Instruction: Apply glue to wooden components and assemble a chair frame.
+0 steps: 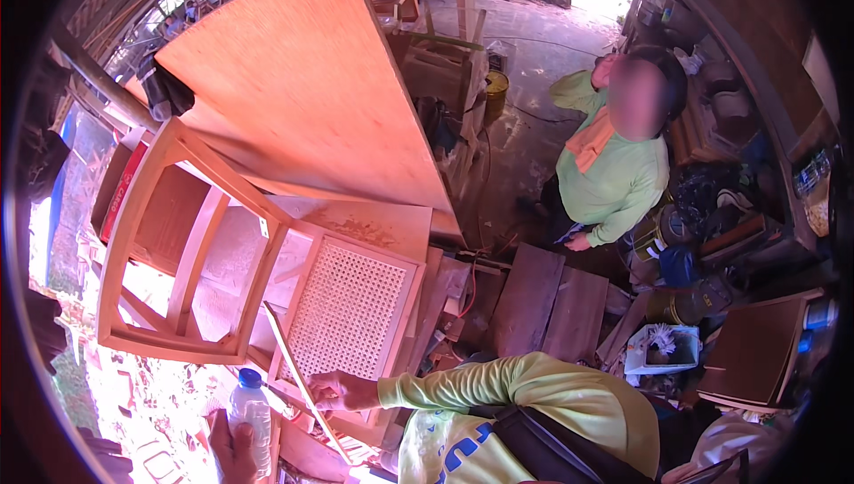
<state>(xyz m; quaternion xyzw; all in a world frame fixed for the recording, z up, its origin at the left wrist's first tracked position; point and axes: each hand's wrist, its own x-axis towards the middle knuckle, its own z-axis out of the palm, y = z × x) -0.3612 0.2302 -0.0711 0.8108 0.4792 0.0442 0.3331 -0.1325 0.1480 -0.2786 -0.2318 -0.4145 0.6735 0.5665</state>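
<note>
At the lower left, my left hand (233, 450) is wrapped round a clear plastic bottle (252, 417) with a blue cap, held upright. My right hand (345, 391) reaches in from the right in a yellow-green sleeve. Its fingers are closed on a long, thin, pale wooden strip (298, 367), which slants from upper left to lower right. Just beyond stands a bare wooden chair with a woven cane seat (342, 306). Its open back frame (184, 266) rises to the left of the seat. My right fingertips are partly hidden behind the strip.
A large plywood sheet (302, 84) leans behind the chair. Another person (614, 164) in a light green shirt stands at the right. Dark boards (543, 302), a pale blue crate (663, 350) and a brown box (756, 350) lie on the right. A yellow can (495, 92) is farther back.
</note>
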